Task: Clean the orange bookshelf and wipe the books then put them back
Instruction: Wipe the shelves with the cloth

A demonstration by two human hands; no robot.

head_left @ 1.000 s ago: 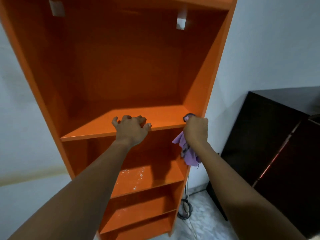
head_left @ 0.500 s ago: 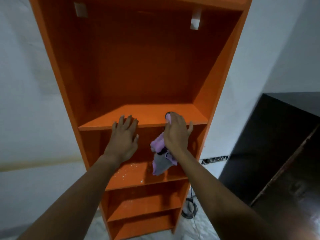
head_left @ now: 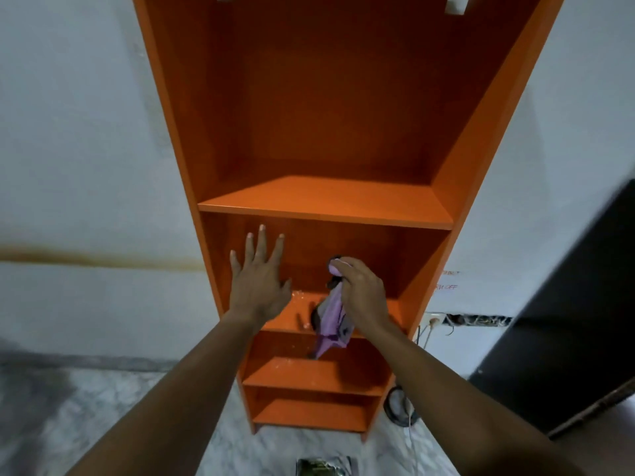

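A tall orange bookshelf (head_left: pixel 326 201) stands against the white wall, its shelves bare of books. My right hand (head_left: pixel 360 293) grips a purple and grey cloth (head_left: pixel 331 324), which hangs down in front of the second compartment. My left hand (head_left: pixel 259 280) is spread with straight fingers in front of that same compartment, to the left of the cloth, holding nothing. White specks lie on the shelf board (head_left: pixel 302 314) below my hands. A book (head_left: pixel 323 467) lies on the floor at the bottom edge, only partly visible.
A black cabinet (head_left: pixel 567 321) stands to the right of the bookshelf. Sockets and cables (head_left: pixel 434 322) sit on the wall between them, and a coiled cable (head_left: pixel 400 405) lies on the marble floor by the shelf's foot.
Both hands have dropped from the upper shelf's front edge to the compartment below. The view has tilted down, showing the floor and the book.
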